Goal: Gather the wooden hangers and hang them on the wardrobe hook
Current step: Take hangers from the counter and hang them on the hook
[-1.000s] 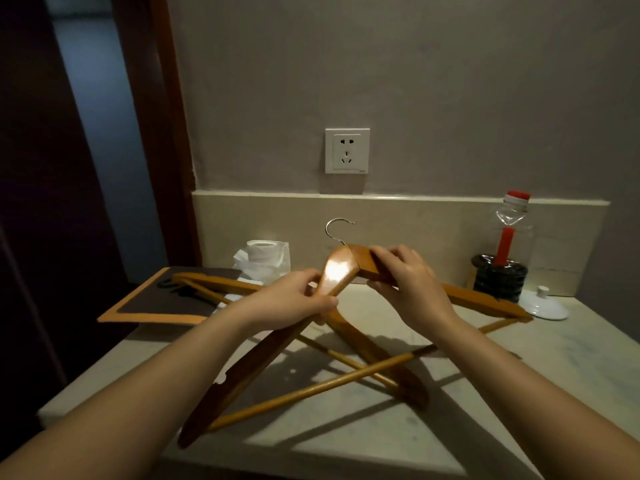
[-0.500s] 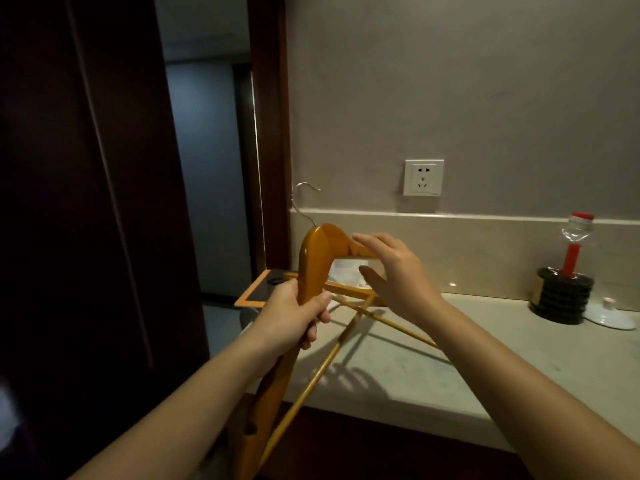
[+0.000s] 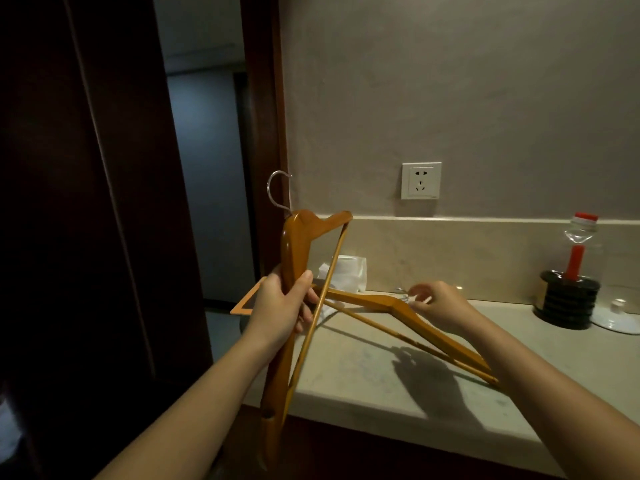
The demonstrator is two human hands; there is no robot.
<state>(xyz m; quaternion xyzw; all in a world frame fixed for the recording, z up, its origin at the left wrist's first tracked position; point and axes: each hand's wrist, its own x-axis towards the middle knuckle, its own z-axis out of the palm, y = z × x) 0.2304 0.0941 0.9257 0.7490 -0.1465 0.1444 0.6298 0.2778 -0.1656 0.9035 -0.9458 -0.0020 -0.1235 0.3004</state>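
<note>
Your left hand (image 3: 284, 306) clasps the upright hanger (image 3: 294, 244); your right hand (image 3: 440, 303), grip unclear, reaches the counter hanger (image 3: 377, 300). Where they cross, lifting may snag them.

Bare left grip (image 3: 282, 306), bare right grip (image 3: 441, 304), bare forearms (image 3: 540, 386).

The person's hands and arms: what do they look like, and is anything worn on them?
Both are bare. The left hand and the right hand carry no glove, ring or watch that shows, and no sleeve appears anywhere up to the picture's edge.
</note>
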